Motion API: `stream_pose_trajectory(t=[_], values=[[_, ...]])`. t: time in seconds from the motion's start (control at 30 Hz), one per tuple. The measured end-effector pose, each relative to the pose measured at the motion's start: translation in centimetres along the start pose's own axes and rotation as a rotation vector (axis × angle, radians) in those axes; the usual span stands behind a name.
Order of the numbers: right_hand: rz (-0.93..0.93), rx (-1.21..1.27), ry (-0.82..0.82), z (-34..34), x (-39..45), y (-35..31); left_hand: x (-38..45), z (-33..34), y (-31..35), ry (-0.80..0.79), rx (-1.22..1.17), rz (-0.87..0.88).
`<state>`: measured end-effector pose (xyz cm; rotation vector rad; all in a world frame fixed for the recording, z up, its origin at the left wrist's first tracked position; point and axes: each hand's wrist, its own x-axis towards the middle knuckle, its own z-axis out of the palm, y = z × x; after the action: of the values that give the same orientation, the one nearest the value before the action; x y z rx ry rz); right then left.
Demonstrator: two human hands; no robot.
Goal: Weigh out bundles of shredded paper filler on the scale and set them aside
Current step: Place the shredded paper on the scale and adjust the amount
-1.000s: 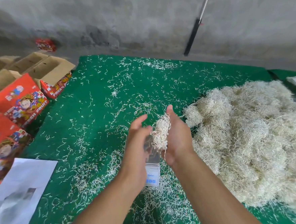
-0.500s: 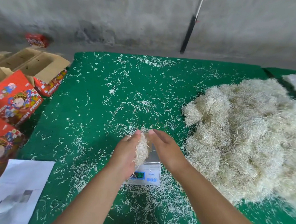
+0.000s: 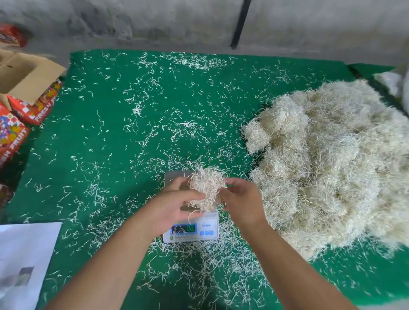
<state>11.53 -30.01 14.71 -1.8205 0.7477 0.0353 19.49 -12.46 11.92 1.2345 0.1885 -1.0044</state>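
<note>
Both hands on it | left hand (image 3: 170, 207) and right hand (image 3: 240, 201) pinch the paper bundle (image 3: 206, 187) over the scale (image 3: 191, 229) | big pile (image 3: 338, 159) just right.

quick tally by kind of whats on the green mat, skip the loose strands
scale: 1
paper filler bundle, held over it by left hand and right hand: 1
big filler pile: 1
white sheet, partly on the mat: 1
total: 4

Both forearms are bare; no sleeves, gloves, rings or watch on left hand (image 3: 170, 207) or right hand (image 3: 241, 203).
</note>
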Motion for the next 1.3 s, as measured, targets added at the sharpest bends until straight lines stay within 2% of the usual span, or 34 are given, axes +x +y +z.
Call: stream_pose_trajectory(t=[0.17,0.37,0.43,0.57,0.73,0.83,1.03,1.3], values=[[0.049,0.039,-0.166,1.0,-0.1,0.3,2.9,-2.2,-0.9,0.254,0.041,0.051],[0.122,-0.099,-0.197,0.6,-0.8,2.5,7.4,-4.4,-2.4,0.406,-0.012,-0.022],[0.161,-0.111,-0.216,0.5,-1.4,3.6,8.3,-4.8,-3.2,0.481,0.084,-0.026],[0.224,-0.076,-0.242,0.5,-2.3,5.4,8.0,-5.9,-4.3,0.712,0.472,0.082],[0.243,-0.037,-0.222,0.9,-3.3,7.2,4.5,-8.1,-5.8,0.743,0.509,0.189],[0.242,-0.027,-0.21,1.4,-3.4,7.6,1.9,-10.0,-7.4,0.8,0.427,0.231],[0.225,-0.032,-0.174,2.4,-2.0,6.7,-2.7,-12.9,-10.7,0.894,0.262,0.219],[0.207,0.003,-0.133,3.6,-1.6,6.4,-4.4,-14.4,-11.5,0.928,0.243,0.229]])
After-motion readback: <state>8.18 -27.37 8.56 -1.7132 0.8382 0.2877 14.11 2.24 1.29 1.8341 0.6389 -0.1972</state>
